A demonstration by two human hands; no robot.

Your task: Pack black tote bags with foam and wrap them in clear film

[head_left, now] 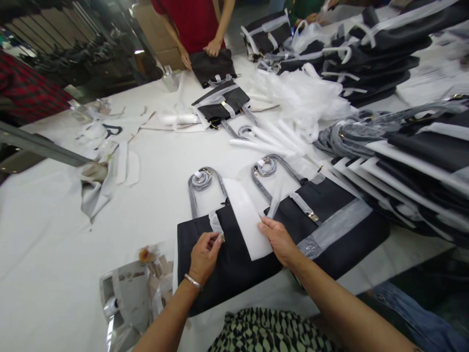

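Observation:
A black handbag (pixel 227 278) lies flat on the table in front of me, its wrapped handle curving away from me around a coiled strap (pixel 201 180). My left hand (pixel 205 255) pinches the metal clasp (pixel 222 237) at the end of the bag's film-wrapped tab. Between thumb and fingers, my right hand (pixel 279 240) grips the edge of a white foam sheet (pixel 247 220), which rests across the bag's right part. Beside it, partly under my right forearm, lies a second black handbag (pixel 330 220) with a clear film band and a gold-coloured clasp.
Stacked black bags (pixel 432 161) with white sheets rise at the right. White foam rolls (pixel 260 146) and crumpled plastic (pixel 300 98) lie beyond. Across the table, a person in red (pixel 194 24) handles a dark bag (pixel 212 66). Scraps (pixel 128 288) lie at the left.

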